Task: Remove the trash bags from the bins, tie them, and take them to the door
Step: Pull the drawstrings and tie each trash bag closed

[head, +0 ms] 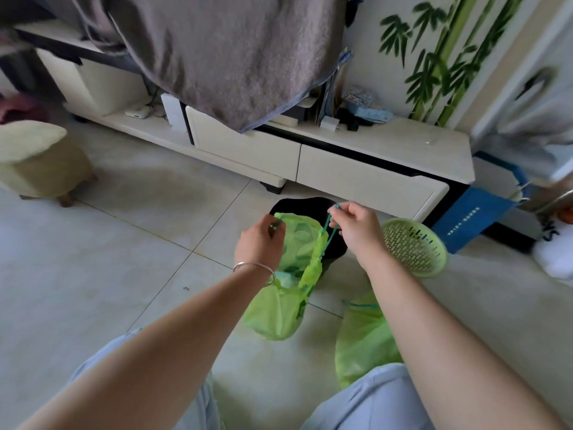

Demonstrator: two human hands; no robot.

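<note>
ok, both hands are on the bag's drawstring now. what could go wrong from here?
1. The left hand and right hand only pinch the thin drawstring; it might slip or snap when pulled tight.
2. The green bag is still open at the top, so rubbish could spill if it tips.
3. The black bin and green basket stand close by; a hard pull might knock them.

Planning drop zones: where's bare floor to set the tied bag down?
Free: tiles left of the bag, toward the stool. Crowded: right side, between second bag, basket and black bin.
</note>
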